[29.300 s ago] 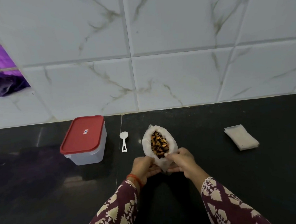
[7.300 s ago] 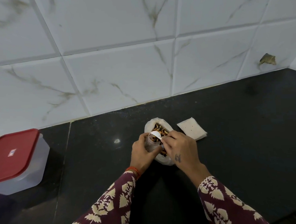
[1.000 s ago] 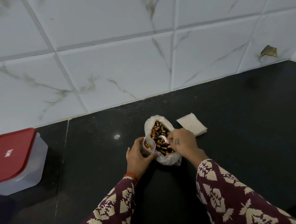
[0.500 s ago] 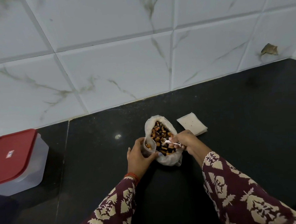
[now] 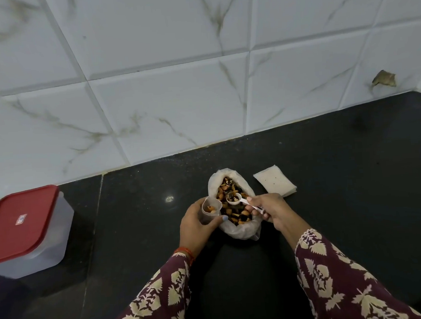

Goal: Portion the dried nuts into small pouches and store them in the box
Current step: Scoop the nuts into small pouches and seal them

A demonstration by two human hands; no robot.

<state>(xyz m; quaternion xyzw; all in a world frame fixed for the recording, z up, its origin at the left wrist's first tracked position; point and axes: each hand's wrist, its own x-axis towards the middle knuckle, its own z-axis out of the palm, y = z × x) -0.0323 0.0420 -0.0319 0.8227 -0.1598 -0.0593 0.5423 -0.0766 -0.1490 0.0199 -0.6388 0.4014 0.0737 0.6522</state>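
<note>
- Nearest me, my left hand (image 5: 196, 228) is curled round a small pouch (image 5: 209, 209), with the thumb across its front. The mouth is held open and a few nuts show inside. The pouch looks like thin, soft film, so I judge it will fold shut if I loosen my grip and crush if I squeeze. Holding just under the rim seems best.
- At about 3 o'clock from it, my right hand (image 5: 269, 208) pinches the handle of a white spoon (image 5: 234, 198). Its bowl hangs over the nuts, just beside the pouch mouth, with a little in it. It looks light, stiff and smooth, and the handle end is the sensible place to hold it.
- Between both hands sits the open bag of nuts (image 5: 233, 203), a limp bag slumped on the black counter (image 5: 342, 200). The nuts are loose, dry pieces that I expect would roll and scatter if tipped quickly.
- Just beyond, at 1 o'clock, lies a flat stack of empty pouches (image 5: 276, 185). They are probably slick and prone to cling together, so I would peel one off by a corner.
- Far off at 9 o'clock stands the box (image 5: 26, 229), rigid, with its red lid still on.
</note>
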